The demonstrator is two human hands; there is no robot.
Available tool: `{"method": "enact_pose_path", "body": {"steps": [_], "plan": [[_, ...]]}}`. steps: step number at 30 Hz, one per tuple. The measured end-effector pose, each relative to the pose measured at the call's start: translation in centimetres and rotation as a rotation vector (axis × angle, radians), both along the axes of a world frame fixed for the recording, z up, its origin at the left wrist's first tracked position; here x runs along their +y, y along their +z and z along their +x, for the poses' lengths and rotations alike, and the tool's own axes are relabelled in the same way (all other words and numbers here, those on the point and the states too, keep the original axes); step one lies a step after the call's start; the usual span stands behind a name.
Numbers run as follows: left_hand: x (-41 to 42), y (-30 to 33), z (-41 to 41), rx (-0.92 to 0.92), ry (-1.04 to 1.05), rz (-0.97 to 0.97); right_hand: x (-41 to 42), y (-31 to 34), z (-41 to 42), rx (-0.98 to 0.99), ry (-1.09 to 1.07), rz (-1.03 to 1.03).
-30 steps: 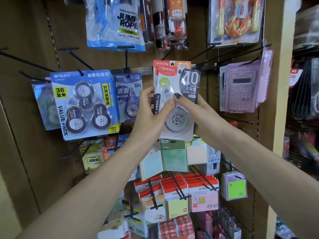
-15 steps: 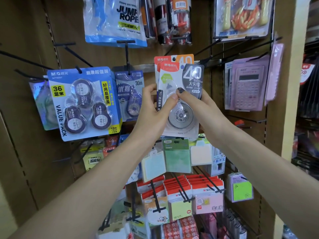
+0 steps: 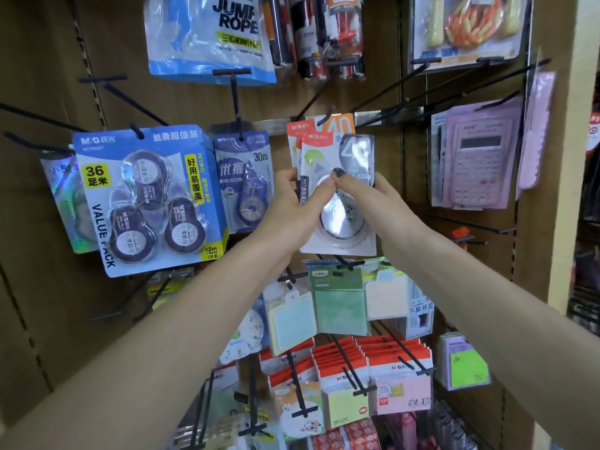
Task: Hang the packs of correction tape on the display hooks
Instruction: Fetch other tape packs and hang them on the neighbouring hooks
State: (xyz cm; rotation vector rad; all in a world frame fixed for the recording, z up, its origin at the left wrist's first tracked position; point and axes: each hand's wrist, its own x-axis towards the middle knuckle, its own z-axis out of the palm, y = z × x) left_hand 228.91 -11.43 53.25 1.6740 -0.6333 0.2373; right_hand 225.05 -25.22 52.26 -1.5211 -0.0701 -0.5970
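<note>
Even indoor light; glare on correction tape pack (image 3: 339,219) blister; mild motion blur; wide-angle edge bending.

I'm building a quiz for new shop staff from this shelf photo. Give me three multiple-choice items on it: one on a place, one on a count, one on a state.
1. Where does the blue value pack hang relative to the white correction tape pack being held?
A. To its left
B. Directly below it
C. To its right

2. How many tape dispensers show in the blue value pack?
A. Two
B. Three
C. Five

3. How is the white correction tape pack held?
A. By the left hand alone
B. By the right hand alone
C. By both hands

Answers:
1. A, since the blue card sits left of the hands.
2. B, since three round dispensers show under its blister.
3. C, since the fingers of both hands grip its two sides.
</note>
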Motion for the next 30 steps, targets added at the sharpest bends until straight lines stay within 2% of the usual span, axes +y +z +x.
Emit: {"method": "enact_pose_path", "body": {"steps": [8, 15, 19, 22, 30], "plan": [[-1.6, 3.2, 3.7, 0.255, 0.097, 0.012, -1.1, 2.9, 5.4, 0.133, 0.029, -0.116], [-2.6, 2.9, 5.8, 0.350, 0.131, 0.008, -1.7, 2.8, 7.2, 0.244, 0.029, -0.124], [-2.2, 2.1, 4.9, 0.321, 0.089, -0.011, -1.7, 1.8, 7.0, 0.246, 0.004, -0.066], [-1.6, 1.6, 3.8, 0.277, 0.044, -0.037, -1.7, 0.9, 5.9, 0.166, 0.009, -0.009], [0.4, -0.8, 1.1, 0.121, -0.112, -0.177, -2.1, -0.8, 1.2, -0.044, 0.291, 0.025]]}}
